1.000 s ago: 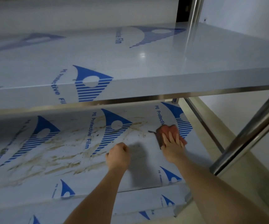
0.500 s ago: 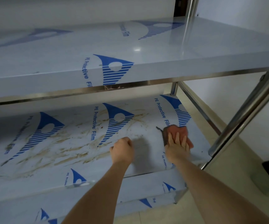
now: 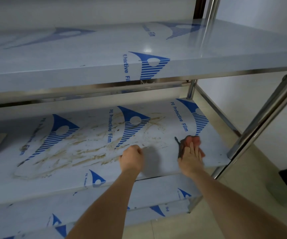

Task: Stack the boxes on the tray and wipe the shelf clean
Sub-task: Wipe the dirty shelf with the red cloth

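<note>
**Cloth pressed flat on the smeared lower shelf**

The lower shelf [image 3: 156, 163] is a flat steel sheet under glossy protective film printed with blue logos; brown streaky smears [image 3: 80, 149] cover its left and middle. The right hand [image 3: 190, 159] presses a crumpled reddish cloth [image 3: 193, 141] near the shelf's right edge, fingers [image 3: 191, 149] laid straight over it. The left hand [image 3: 131, 159] rests on the film just right of the smears, fingers clenched into a fist, holding nothing. The upper shelf [image 3: 173, 49] overhangs close above; a round chrome post [image 3: 266, 116] borders the right corner.
</note>
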